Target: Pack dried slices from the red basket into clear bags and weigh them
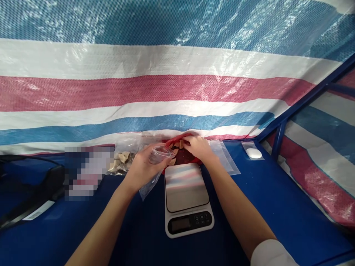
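Note:
My left hand [142, 166] is closed on a clear plastic bag [151, 183], whose mouth gapes toward the right. Just beside it lies an opened red bag [184, 138] with tan, dried-looking slices [172, 162] inside. The fingers of my right hand [196, 146] reach into the red bag and pinch a tan slice [181, 144], partly hidden by the fingers. In front of both bags stands a white kitchen scale [190, 231] with a bare metal plate [187, 188]; its display looks dark.
Left of my left hand sits a clear bag of pale, dried-looking pieces [122, 160]. Flat clear bags [229, 162] lie right of the red bag, then a small white rounded object [253, 153]. A black strap-like item [36, 199] rests at left. Striped sheeting [166, 88] rises behind the blue table [266, 199].

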The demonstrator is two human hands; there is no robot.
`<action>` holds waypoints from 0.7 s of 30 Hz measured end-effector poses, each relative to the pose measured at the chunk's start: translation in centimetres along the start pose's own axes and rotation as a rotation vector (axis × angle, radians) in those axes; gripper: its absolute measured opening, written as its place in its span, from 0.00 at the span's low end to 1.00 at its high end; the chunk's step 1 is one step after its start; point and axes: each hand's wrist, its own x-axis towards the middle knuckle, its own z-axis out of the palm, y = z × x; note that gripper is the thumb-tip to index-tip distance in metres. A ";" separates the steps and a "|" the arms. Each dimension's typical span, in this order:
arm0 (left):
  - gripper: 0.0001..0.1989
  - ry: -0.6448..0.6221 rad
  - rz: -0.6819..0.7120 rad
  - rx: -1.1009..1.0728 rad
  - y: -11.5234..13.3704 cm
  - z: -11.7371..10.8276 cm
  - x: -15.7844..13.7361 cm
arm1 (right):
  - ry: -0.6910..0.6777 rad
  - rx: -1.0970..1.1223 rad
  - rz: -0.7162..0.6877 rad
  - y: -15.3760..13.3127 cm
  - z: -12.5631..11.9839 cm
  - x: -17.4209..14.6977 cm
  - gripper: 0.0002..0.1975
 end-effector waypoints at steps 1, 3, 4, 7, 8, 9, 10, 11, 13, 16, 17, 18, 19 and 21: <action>0.19 0.001 -0.006 -0.001 0.0 0.0 0.0 | -0.008 -0.022 0.021 -0.1 0.1 0.1 0.17; 0.19 0.002 -0.015 0.000 0.2 -0.1 0.0 | -0.023 -0.057 0.059 -0.3 0.4 0.2 0.18; 0.19 0.003 -0.016 0.002 0.3 -0.1 0.0 | -0.031 -0.067 0.068 -0.4 0.6 0.3 0.18; 0.18 -0.005 -0.024 0.015 0.4 -0.1 0.0 | -0.039 -0.078 0.068 -0.7 1.0 0.4 0.19; 0.18 -0.009 -0.027 0.018 0.5 -0.1 0.0 | -0.035 -0.076 0.065 -0.7 1.1 0.4 0.19; 0.18 -0.013 -0.030 0.019 0.5 -0.1 0.0 | -0.028 -0.070 0.061 -0.7 1.2 0.4 0.18; 0.18 -0.017 -0.033 0.019 0.5 -0.2 0.0 | -0.020 -0.064 0.058 -0.7 1.4 0.5 0.18; 0.18 -0.019 -0.034 0.018 0.5 -0.2 0.0 | -0.012 -0.057 0.054 -0.7 1.5 0.4 0.17; 0.19 -0.016 -0.036 0.016 0.5 -0.2 0.0 | -0.002 -0.042 0.034 -0.6 1.8 0.4 0.17; 0.18 -0.022 -0.041 0.005 0.4 -0.1 0.0 | 0.000 -0.007 -0.009 -0.3 2.1 0.2 0.16; 0.18 -0.024 -0.041 0.000 0.4 0.0 0.0 | -0.002 0.006 -0.019 -0.3 2.1 0.1 0.16; 0.18 -0.026 -0.041 -0.005 0.4 0.1 -0.1 | -0.001 0.019 -0.027 -0.2 2.0 0.1 0.15; 0.18 -0.027 -0.041 -0.008 0.3 0.1 -0.1 | 0.001 0.033 -0.033 -0.1 1.9 0.0 0.15; 0.18 -0.031 -0.037 -0.007 0.3 0.2 -0.1 | -0.001 0.070 -0.051 0.0 1.6 -0.1 0.15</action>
